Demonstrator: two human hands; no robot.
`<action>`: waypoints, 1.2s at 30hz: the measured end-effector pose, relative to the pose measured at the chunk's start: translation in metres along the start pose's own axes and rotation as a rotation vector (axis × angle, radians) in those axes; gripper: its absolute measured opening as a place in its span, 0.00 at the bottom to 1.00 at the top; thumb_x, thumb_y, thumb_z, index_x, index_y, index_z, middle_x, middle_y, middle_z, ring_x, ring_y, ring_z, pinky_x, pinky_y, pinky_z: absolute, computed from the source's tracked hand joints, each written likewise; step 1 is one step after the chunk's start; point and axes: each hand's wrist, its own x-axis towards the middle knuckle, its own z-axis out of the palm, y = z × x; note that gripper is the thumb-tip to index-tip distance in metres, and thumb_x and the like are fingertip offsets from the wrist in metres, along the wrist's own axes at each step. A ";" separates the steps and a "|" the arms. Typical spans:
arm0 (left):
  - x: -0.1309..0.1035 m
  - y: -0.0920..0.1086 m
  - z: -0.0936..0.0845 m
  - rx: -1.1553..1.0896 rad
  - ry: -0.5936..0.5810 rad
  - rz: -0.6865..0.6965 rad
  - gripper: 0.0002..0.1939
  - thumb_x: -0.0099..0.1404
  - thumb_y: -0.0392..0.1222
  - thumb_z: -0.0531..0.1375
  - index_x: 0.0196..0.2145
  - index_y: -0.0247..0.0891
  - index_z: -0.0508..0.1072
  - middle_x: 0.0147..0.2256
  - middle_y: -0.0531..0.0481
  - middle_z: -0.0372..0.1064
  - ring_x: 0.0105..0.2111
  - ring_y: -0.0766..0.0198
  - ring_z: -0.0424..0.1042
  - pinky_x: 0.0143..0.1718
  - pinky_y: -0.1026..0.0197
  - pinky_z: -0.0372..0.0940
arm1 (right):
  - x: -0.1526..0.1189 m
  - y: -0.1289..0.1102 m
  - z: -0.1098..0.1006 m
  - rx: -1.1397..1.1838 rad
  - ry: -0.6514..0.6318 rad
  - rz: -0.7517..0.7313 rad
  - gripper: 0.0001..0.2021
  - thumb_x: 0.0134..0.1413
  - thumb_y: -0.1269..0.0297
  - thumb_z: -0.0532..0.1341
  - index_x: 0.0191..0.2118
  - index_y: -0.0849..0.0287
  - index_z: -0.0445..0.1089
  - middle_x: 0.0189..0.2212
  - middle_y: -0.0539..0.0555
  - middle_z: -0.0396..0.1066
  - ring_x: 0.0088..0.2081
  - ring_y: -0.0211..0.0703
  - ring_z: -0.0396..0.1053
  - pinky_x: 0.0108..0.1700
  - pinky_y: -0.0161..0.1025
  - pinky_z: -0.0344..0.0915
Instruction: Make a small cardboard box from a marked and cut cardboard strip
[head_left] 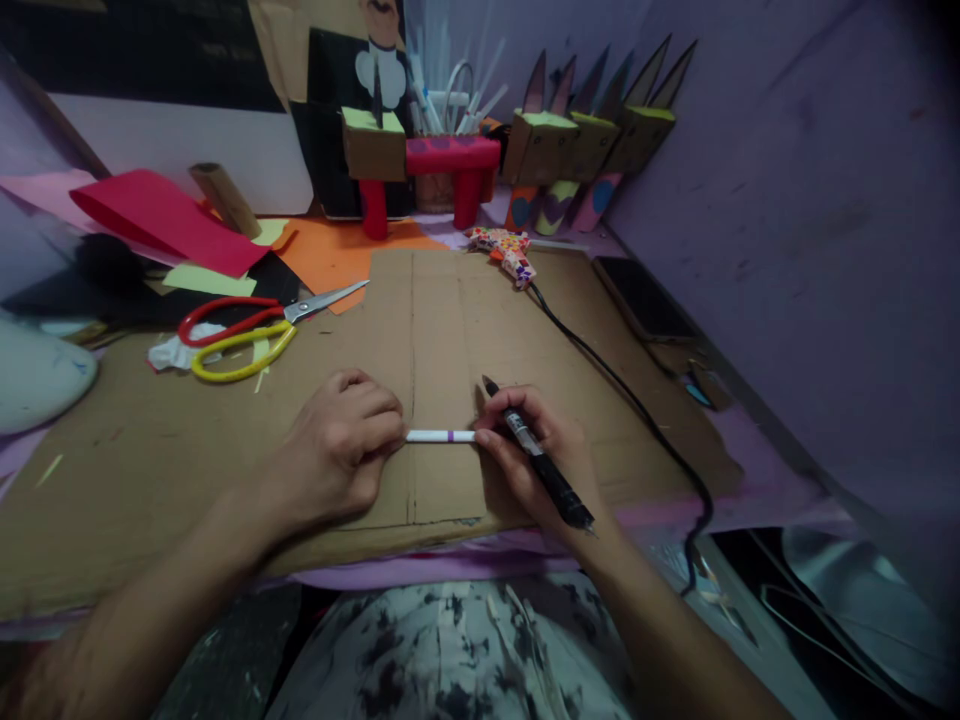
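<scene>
A thin white stick with a purple band lies level across a cardboard piece marked with dark lines. My left hand is closed, its fingers pinching the stick's left end. At the other end, the fingertips of my right hand touch the stick. That same hand grips a black pen slantwise, its tip pointing up and away from me over the cardboard. Parts of the left fingertips are hidden under the hand.
Scissors with red and yellow handles lie left. A patterned glue gun trails a black cord rightward. A phone lies by the right wall. Colored sheets and cardboard figures stand at the back.
</scene>
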 end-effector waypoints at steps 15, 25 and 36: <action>-0.002 0.005 0.002 0.002 0.026 -0.079 0.09 0.52 0.24 0.53 0.23 0.36 0.67 0.28 0.50 0.66 0.30 0.63 0.64 0.36 0.56 0.59 | -0.001 0.005 0.004 0.020 0.036 0.018 0.07 0.49 0.67 0.59 0.37 0.54 0.64 0.27 0.48 0.71 0.29 0.40 0.71 0.32 0.36 0.65; -0.002 0.005 0.003 -0.009 0.048 -0.100 0.08 0.53 0.25 0.55 0.23 0.35 0.67 0.27 0.49 0.65 0.30 0.62 0.64 0.34 0.58 0.59 | -0.001 0.005 0.005 0.119 0.136 0.065 0.06 0.49 0.67 0.59 0.35 0.55 0.64 0.27 0.48 0.69 0.29 0.40 0.69 0.30 0.35 0.65; -0.001 0.002 0.004 -0.029 0.038 -0.087 0.08 0.55 0.26 0.54 0.24 0.36 0.68 0.28 0.49 0.67 0.31 0.62 0.66 0.36 0.56 0.60 | -0.001 0.006 0.005 0.148 0.160 0.075 0.06 0.48 0.67 0.60 0.35 0.54 0.65 0.27 0.48 0.69 0.28 0.39 0.69 0.31 0.36 0.65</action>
